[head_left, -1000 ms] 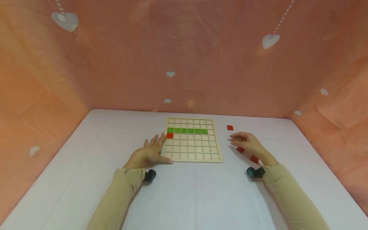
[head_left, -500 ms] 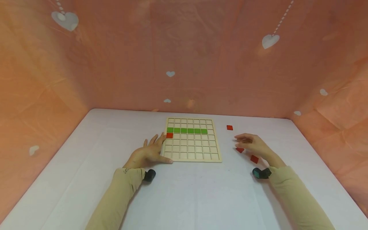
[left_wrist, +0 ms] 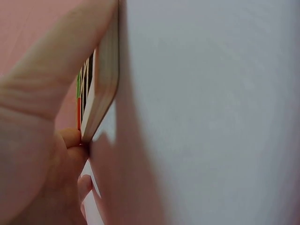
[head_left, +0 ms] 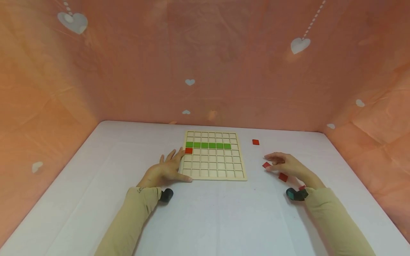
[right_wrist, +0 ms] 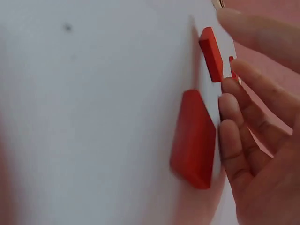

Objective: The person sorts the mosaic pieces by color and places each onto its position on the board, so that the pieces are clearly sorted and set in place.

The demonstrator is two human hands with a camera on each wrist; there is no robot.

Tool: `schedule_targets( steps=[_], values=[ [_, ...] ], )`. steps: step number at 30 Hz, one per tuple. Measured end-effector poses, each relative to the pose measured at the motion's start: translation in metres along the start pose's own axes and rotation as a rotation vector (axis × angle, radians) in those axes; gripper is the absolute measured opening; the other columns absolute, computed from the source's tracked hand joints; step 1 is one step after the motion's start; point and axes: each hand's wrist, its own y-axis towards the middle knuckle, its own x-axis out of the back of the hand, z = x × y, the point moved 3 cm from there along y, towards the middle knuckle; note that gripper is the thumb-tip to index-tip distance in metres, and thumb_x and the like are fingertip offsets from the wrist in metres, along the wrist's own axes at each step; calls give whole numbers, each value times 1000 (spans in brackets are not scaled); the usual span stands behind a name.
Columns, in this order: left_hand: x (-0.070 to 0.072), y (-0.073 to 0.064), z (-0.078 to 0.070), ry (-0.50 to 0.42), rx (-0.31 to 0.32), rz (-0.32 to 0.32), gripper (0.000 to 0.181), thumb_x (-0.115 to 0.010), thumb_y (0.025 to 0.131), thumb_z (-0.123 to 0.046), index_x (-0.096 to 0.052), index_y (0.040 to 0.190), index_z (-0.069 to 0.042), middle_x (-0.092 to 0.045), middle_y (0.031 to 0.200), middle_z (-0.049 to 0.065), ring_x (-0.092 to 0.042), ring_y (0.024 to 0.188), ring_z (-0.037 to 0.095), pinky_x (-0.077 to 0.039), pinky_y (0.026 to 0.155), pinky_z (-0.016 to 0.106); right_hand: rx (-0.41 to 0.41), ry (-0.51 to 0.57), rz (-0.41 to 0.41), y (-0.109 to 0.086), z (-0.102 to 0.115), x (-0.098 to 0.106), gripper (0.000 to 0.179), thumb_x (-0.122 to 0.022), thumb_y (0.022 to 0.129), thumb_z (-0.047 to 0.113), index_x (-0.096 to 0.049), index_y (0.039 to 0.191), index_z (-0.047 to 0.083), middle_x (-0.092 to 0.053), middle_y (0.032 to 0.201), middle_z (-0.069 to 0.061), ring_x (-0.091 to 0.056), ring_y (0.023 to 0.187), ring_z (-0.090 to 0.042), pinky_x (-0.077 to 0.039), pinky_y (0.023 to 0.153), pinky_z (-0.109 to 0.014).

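While a pale wooden grid board [head_left: 213,165] is lying flat on the white table [head_left: 205,220], six green tiles [head_left: 204,145] are running along its third row from the far edge, starting at the leftmost cell. One seated red tile [head_left: 189,150] is occupying the leftmost cell of the next row towards the person. At the board's near left corner, the left hand [head_left: 164,171] is resting with its fingers spread wide, its thumb reaching along the near edge and a fingertip meeting the left side beside that tile.

Right of the board, the right hand [head_left: 289,165] is hovering low, holding nothing, thumb and index finger parted and the other fingers loosely bent. Its thumb tip is lying very near a loose red tile [head_left: 265,165]; whether they are touching, I cannot tell. A second loose tile [head_left: 283,177] is sitting just below the hand, a third [head_left: 302,187] is showing partly beside the right wrist camera [head_left: 296,194], and a fourth [head_left: 255,142] is lying apart, towards the far side. Beige sleeves [head_left: 128,217] are covering both forearms, and a peach cloth [head_left: 205,53] with pale hearts [head_left: 190,82] is surrounding the table.
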Motion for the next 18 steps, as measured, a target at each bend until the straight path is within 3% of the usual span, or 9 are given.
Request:
schedule_targets(
  steps=[9, 18],
  values=[
    [1, -1, 0, -1, 3, -5, 116, -76, 77, -46, -1, 154, -2, -1, 162, 16, 3, 148, 35, 6, 116, 59, 65, 2, 7, -1, 0, -3, 57, -74, 83, 25, -54, 132, 5, -54, 114, -12, -46, 103, -25, -44, 82, -28],
    [1, 0, -2, 13, -6, -3, 115, -76, 77, -45, -1, 153, -1, 0, 161, 17, 3, 148, 37, 6, 115, 60, 25, 68, 15, 1, -7, -2, 50, -69, 88, 25, -55, 132, 8, -52, 113, -12, -45, 103, -25, -45, 79, -26]
  ],
)
